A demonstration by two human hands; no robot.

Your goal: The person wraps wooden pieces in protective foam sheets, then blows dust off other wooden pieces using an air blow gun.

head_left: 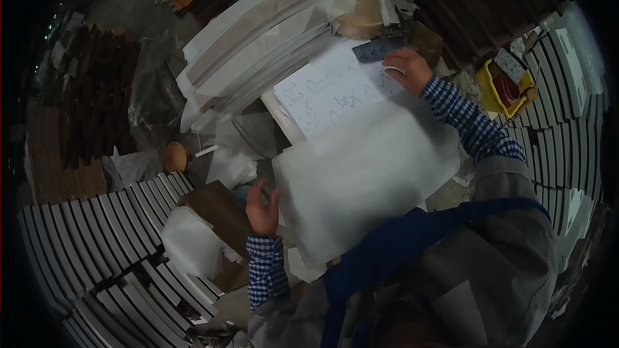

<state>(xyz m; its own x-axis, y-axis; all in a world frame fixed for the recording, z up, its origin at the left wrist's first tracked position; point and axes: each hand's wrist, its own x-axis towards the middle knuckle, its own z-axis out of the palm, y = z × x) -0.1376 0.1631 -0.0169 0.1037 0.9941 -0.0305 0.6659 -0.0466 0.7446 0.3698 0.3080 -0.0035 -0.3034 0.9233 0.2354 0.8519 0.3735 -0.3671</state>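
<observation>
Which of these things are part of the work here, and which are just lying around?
Probably in use:
paper with drawings, at the right hand
pale sheet, beside the open left hand

Apparently just lying about:
yellow container
round tan object
clear plastic
stacked pale strips

We could read no words or numbers. On the flat white paper sheet (340, 95) we saw angular line drawings with small, illegible marks; on the pale rectangular card (509, 65) at the yellow plastic container (484, 85), blurred dark markings.
</observation>
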